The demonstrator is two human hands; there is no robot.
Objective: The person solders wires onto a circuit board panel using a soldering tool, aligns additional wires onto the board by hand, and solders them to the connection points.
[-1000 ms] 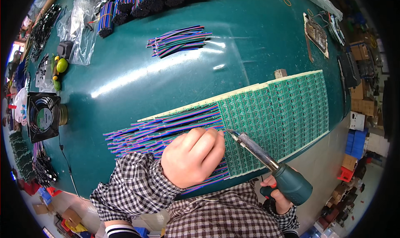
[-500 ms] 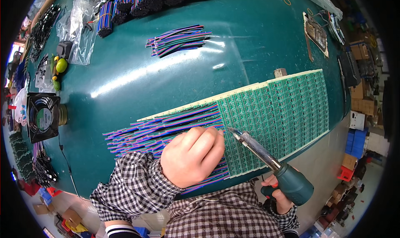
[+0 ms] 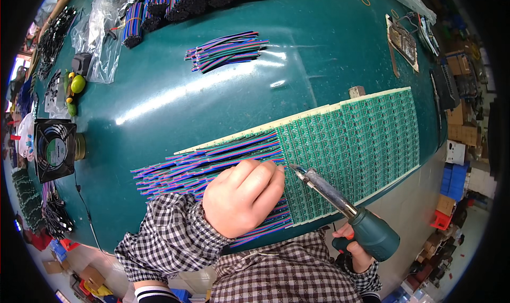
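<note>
My left hand [image 3: 244, 199] is closed over rows of striped multicolour ribbon wires [image 3: 186, 171], its fingertips pinched at the wire ends beside the board; the hand itself hides the exact grip. The wires lie side by side along the left part of a panel of small green circuit boards [image 3: 353, 149] with cream edge strips. A dark green gun-shaped soldering iron [image 3: 372, 234] is gripped in my right hand [image 3: 361, 256], fingers wrapped round its handle. Its tip reaches the board just right of my left fingertips.
A loose pile of ribbon wires [image 3: 227, 50] lies beyond the panel, with banded wire bundles [image 3: 159, 5] farther back. A small black fan [image 3: 54, 150] stands at the left. A metal block [image 3: 357, 92] touches the panel's far edge. A soiled tray [image 3: 404, 43] sits far right.
My left hand has shifted very slightly left and toward me. The iron's tip has moved a little left, closer to the wire ends. Both grips stay the same.
</note>
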